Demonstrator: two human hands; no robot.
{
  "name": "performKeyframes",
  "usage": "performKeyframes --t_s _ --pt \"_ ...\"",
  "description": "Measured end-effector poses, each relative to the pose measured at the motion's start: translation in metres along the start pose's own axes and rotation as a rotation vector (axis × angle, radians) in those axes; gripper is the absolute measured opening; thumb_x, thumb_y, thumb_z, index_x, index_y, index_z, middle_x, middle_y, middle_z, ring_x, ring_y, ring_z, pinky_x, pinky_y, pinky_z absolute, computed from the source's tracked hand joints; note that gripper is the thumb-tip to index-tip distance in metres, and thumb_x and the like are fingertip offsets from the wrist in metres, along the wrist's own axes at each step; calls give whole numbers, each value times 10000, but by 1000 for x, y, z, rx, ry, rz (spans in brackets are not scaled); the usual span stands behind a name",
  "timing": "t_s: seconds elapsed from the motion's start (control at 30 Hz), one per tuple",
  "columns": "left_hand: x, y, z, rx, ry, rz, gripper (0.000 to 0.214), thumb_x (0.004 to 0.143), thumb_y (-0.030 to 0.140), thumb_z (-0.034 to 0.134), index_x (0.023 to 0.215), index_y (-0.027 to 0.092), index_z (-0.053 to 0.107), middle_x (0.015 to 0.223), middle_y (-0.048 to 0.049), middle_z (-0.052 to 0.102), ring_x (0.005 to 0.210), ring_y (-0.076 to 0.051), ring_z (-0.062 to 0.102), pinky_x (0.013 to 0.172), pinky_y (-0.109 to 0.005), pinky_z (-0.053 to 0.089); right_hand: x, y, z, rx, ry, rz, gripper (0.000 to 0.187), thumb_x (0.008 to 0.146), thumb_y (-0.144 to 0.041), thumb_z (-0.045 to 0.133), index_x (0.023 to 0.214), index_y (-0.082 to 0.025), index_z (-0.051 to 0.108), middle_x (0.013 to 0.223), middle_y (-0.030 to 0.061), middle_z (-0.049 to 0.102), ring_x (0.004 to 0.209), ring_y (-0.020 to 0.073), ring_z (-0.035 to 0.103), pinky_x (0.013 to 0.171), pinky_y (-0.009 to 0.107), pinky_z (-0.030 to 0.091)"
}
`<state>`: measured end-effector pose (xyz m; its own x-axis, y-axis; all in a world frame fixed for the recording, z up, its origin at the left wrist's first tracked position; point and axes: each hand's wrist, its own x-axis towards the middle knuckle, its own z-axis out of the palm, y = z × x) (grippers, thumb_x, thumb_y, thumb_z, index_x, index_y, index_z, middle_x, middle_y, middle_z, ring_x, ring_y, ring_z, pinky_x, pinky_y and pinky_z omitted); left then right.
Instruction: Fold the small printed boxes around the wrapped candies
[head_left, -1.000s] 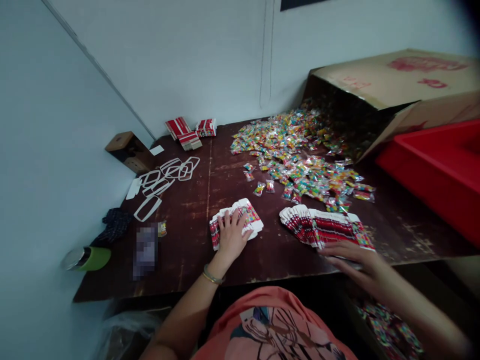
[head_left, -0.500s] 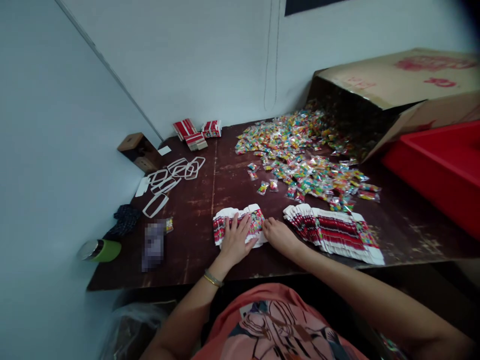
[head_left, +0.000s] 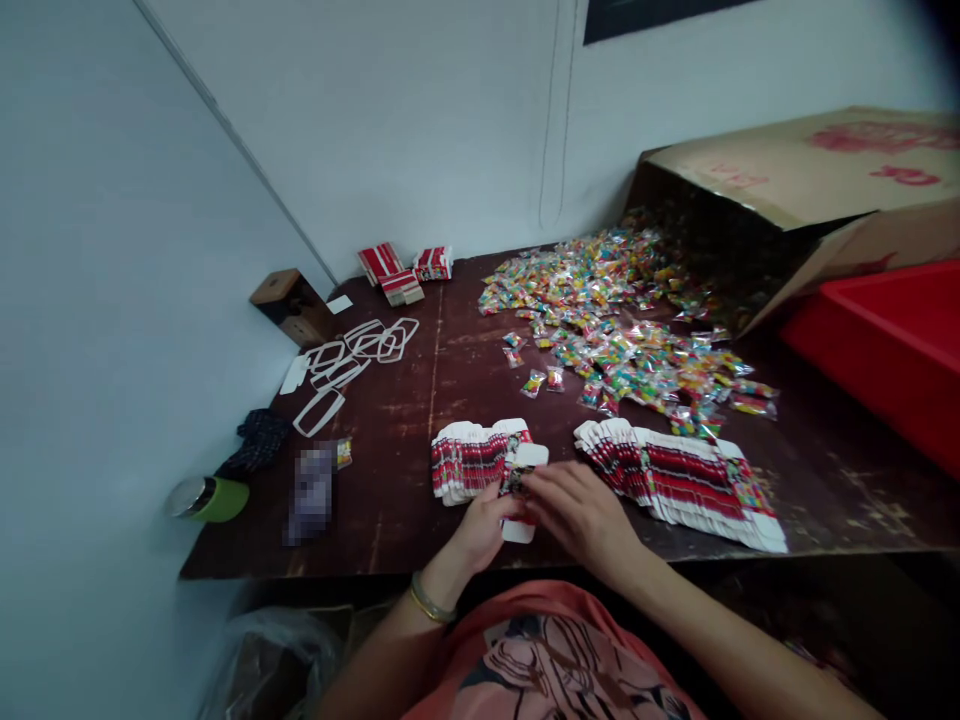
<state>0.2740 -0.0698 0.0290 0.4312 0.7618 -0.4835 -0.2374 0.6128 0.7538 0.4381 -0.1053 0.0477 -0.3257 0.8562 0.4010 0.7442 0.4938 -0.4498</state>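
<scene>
A small red printed carton (head_left: 531,455) with white end flaps is held near the table's front edge. My left hand (head_left: 480,530) grips it from the left side, thumb across its face. On its right side, the bent fingers of my right hand (head_left: 586,508) close over its edge, and they hide part of it. Just behind my left hand lies a short overlapping row of flattened cartons (head_left: 466,462). A longer fanned row of similar cartons (head_left: 686,485) lies to the right of my right hand.
Wrapped candies (head_left: 600,285) spread from a tipped cardboard box (head_left: 810,180), beside a red bin (head_left: 885,340). On the left are white paper bands (head_left: 319,410), a wooden box (head_left: 292,305), a green bottle (head_left: 221,498) and dark cloth (head_left: 260,437). Bundled cartons (head_left: 390,272) sit at the back.
My left hand has left the top of the short row, and one carton is now off it, held between both hands nearer my body. The view has shifted slightly.
</scene>
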Motion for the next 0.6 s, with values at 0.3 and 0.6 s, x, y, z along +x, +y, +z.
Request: performKeyframes --t_s 0.3,0.6 --pt "-9 -14 8 214 -152 5 428 615 212 743 1016 149 607 827 -8 618 692 -108 534 674 -236 434 7 12 -14 678 -286 245 190 832 -380 659 829 -195 698 1414 98 437 1291 266 423 1062 428 358" --pt "-6 -28 21 436 -197 102 380 624 377 807 825 102 638 760 -36 623 708 -151 551 668 -254 459 -13 16 -21 789 -261 365 198 875 -363 599 843 -189 686 1042 74 620 997 212 594 883 314 466"
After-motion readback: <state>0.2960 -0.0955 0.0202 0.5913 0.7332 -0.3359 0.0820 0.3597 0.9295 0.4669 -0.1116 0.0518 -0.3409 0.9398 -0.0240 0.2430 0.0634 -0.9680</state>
